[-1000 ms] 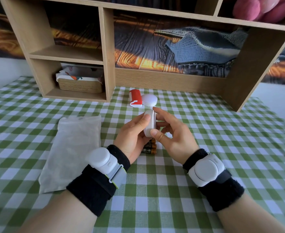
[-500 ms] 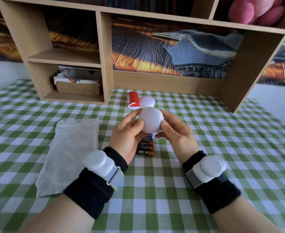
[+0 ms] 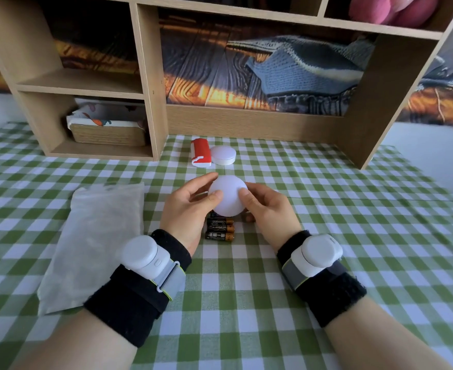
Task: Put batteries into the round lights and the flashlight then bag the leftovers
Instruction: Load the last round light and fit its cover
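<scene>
Both hands hold a white round light (image 3: pixel 228 194) above the table, its flat round face turned toward me. My left hand (image 3: pixel 190 209) grips its left edge with thumb on the face; my right hand (image 3: pixel 266 209) grips the right edge the same way. Under the light lie several black-and-gold batteries (image 3: pixel 219 229), partly hidden by it. A second white round light (image 3: pixel 223 155) rests further back, touching a red and white flashlight (image 3: pixel 201 152). A frosted plastic bag (image 3: pixel 97 236) lies flat to the left.
A wooden shelf unit (image 3: pixel 150 84) stands at the back of the green checked tablecloth (image 3: pixel 353 236). Its lower left cubby holds a woven basket (image 3: pixel 108 133) with cloth. Pink plush sits in the top right compartment.
The round light was held edge-on a second ago; it has been turned so its round face points at me. The view has shifted slightly, and more batteries show beneath it.
</scene>
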